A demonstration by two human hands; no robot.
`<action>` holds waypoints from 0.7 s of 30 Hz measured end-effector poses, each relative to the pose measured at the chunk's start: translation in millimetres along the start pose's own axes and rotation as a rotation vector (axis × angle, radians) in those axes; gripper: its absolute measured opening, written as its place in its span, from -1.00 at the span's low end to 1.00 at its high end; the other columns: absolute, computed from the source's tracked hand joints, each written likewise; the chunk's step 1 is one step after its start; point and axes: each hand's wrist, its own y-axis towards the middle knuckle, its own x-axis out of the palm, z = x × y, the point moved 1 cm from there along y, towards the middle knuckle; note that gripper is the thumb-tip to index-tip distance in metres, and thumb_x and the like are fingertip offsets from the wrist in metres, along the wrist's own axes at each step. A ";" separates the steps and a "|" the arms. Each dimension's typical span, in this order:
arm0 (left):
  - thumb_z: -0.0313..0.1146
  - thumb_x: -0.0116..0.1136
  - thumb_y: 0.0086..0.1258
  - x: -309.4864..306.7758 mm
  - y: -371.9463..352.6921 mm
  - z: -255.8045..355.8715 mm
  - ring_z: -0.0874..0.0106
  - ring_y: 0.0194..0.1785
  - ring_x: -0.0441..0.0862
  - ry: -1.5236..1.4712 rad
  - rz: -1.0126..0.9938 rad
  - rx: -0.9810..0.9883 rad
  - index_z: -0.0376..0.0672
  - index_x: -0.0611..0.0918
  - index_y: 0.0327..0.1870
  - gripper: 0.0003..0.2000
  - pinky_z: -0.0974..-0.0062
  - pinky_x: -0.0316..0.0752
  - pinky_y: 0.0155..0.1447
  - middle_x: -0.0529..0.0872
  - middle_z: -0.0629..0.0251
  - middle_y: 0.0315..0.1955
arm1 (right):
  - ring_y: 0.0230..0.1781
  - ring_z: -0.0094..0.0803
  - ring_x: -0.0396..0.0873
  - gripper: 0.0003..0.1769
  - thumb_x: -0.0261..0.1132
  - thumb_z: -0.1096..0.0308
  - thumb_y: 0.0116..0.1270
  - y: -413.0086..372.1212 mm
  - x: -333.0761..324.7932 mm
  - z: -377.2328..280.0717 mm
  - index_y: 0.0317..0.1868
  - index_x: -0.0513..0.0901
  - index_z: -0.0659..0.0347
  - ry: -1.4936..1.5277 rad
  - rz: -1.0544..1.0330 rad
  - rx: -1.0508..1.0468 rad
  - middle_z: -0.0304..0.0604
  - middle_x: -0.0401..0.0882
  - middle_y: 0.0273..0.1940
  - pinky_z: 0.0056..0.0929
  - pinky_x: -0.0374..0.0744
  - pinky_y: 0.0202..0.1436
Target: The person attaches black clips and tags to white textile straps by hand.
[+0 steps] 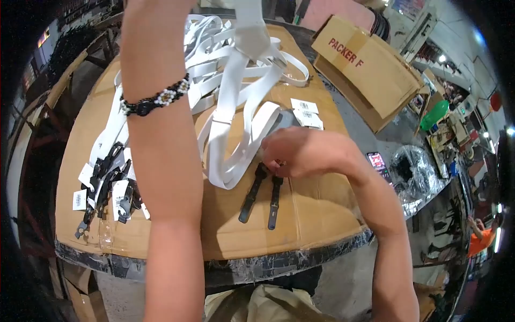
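Above the cardboard-topped table (316, 214), our right hand (295, 151) bends inward, fingers curled, at the upper ends of two black strips (252, 196); we cannot tell whether the fingers clamp on them; the strips point toward our body, their lower ends apart on the cardboard. Just beyond the hand we note white tags (307, 114), printed with barcodes; beside it hang white straps (219, 137), looped, rising to the top edge of the view; more lie heaped behind. Our left forearm (169, 177), a beaded bracelet (161, 100) near the wrist, crosses upward; our left hand is out of view, its state we cannot tell. Left of that forearm we see a cluster of tagged black strips (110, 166); farther out, to the right, a carton (365, 70) marked PACKER F, a lit phone (379, 162), a plastic-wrapped roll (416, 188), a green bottle (434, 115); well apart, a person in orange (481, 241).
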 end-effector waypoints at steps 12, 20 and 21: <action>-0.58 0.01 0.48 5.3 17.7 -10.8 0.29 -0.32 0.73 -0.251 -0.053 -0.343 -0.23 0.46 -0.09 -0.92 0.40 0.65 -0.16 0.75 0.00 -0.30 | -0.18 -0.47 0.75 -0.85 0.41 0.42 0.42 -52.2 -165.0 -36.9 -0.13 0.72 0.36 0.409 0.619 -0.115 -0.12 0.80 -0.23 -0.49 0.68 -0.10; -0.35 0.09 0.62 12.9 12.3 -29.5 0.53 -0.45 0.60 -0.317 -0.215 -0.257 -0.19 0.57 0.01 -0.87 0.58 0.48 -0.35 0.73 0.22 -0.37 | -0.41 -0.63 0.62 -0.84 0.43 0.39 0.41 -69.8 -173.8 -24.6 -0.12 0.75 0.33 0.397 0.992 -0.135 -0.27 0.72 -0.38 -0.63 0.57 -0.29; -0.34 0.09 0.62 16.5 10.7 -29.8 0.55 -0.46 0.58 -0.342 -0.238 -0.259 -0.18 0.58 0.02 -0.87 0.59 0.45 -0.38 0.72 0.24 -0.39 | -0.40 -0.64 0.62 -0.84 0.43 0.39 0.41 -72.7 -171.9 -22.5 -0.12 0.75 0.33 0.422 0.998 -0.132 -0.27 0.72 -0.37 -0.64 0.56 -0.30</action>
